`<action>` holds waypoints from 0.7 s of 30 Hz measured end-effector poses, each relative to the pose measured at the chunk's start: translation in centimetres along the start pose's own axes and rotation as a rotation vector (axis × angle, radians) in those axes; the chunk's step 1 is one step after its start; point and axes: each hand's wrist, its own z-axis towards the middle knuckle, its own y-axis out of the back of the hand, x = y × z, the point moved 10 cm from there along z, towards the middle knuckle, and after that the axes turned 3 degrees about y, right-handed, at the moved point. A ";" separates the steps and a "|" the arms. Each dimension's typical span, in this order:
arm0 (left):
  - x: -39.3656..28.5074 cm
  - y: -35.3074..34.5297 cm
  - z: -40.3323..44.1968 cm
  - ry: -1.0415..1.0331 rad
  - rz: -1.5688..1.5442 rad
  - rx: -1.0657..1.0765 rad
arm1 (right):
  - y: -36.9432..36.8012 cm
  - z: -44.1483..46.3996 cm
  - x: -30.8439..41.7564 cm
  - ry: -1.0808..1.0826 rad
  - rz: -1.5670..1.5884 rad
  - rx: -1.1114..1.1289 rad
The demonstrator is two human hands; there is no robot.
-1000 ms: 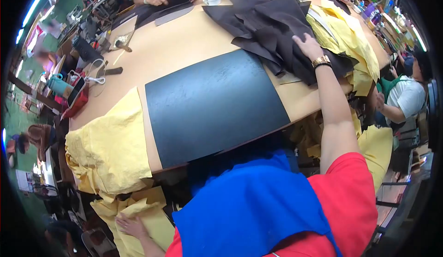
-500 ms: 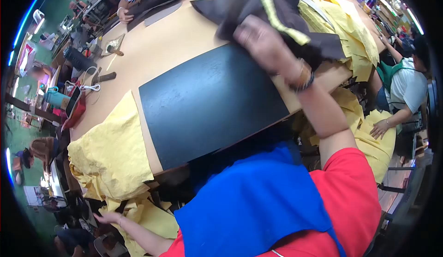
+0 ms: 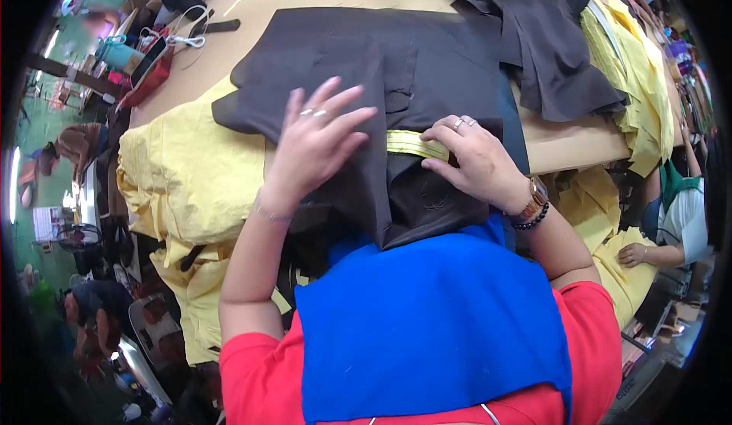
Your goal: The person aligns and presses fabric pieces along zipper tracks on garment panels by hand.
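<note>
A dark brown cloth piece (image 3: pixel 320 44) lies spread over the black mat (image 3: pixel 512 131), its near part hanging over the table edge. A yellow striped strip (image 3: pixel 415 144) shows on it near the middle. My left hand (image 3: pixel 316 139) hovers over the cloth's left part with fingers spread, holding nothing. At the strip's right end, my right hand (image 3: pixel 476 158) rests with bent fingers and thumb apart, its fingertips at the strip. Whether it pinches the strip is unclear.
More dark cloth (image 3: pixel 545 44) lies at the right, beside yellow cloth (image 3: pixel 637 82). Yellow fabric (image 3: pixel 191 173) drapes over the left edge. A hammer-like tool (image 3: pixel 217 26), a cable and a red tray (image 3: pixel 152 74) are at the upper left. Another person's hand (image 3: pixel 633 254) rests on yellow cloth at right.
One dark piece has come from the pile onto the mat, covering most of it. My right hand has moved back toward me. My left hand has risen from the lower left to above the cloth.
</note>
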 end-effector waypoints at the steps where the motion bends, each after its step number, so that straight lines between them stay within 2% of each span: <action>1: -0.8 -1.4 0.7 -0.037 0.005 0.040 | -0.6 -0.2 -0.4 -0.002 -0.001 -0.010; 6: -1.8 -5.8 1.6 -0.270 0.038 0.245 | -1.6 -0.8 -2.4 0.000 -0.127 0.010; 7: -1.9 -3.9 1.6 -0.283 -0.012 0.110 | -1.3 -0.8 -2.7 0.012 -0.138 -0.007; 10: -0.6 0.8 -0.6 -0.164 0.009 0.095 | 0.9 -0.7 -4.6 0.015 -0.150 -0.107; 12: 1.4 1.6 -3.0 0.326 -0.053 0.448 | 3.1 -0.6 -6.1 0.039 -0.137 -0.186; 14: 1.7 1.7 -6.9 0.713 -0.145 0.654 | 4.7 -0.2 -6.6 0.033 -0.157 -0.179; 15: 0.3 2.2 -6.7 0.715 -0.110 0.724 | 5.3 0.1 -6.4 0.037 -0.164 -0.170; 18: -1.8 3.9 -2.7 0.322 -0.018 0.138 | 6.2 1.4 -4.6 0.097 -0.242 -0.147; 19: -1.5 2.9 -1.9 0.206 0.042 0.068 | 6.7 1.9 -3.6 0.132 -0.262 -0.149; 21: 2.0 -1.1 -2.0 0.173 0.162 0.081 | 8.4 2.4 -2.0 0.165 -0.247 -0.139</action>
